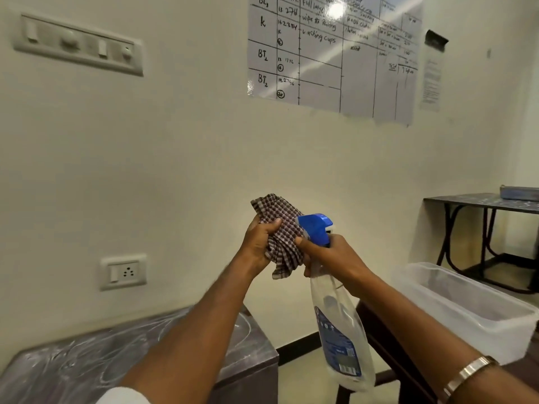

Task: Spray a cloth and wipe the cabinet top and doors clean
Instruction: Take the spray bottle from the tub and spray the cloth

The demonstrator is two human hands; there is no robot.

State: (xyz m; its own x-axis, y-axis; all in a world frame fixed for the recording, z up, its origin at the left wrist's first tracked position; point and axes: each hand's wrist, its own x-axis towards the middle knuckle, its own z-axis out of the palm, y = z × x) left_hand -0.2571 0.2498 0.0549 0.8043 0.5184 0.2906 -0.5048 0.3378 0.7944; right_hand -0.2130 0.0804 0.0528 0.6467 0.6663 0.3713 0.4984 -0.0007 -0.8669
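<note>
A checked cloth (280, 234) is being gripped, bunched, in the curled left hand (259, 243), while a spray bottle (335, 310) is being held by its neck in the right hand (329, 258), above the cabinet top (87, 354).

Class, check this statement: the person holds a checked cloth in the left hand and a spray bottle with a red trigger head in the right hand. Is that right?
Not quite. The head view shows the spray bottle has a blue trigger head, not red. The rest stands: the left hand grips the checked cloth and the right hand holds the bottle.
</note>
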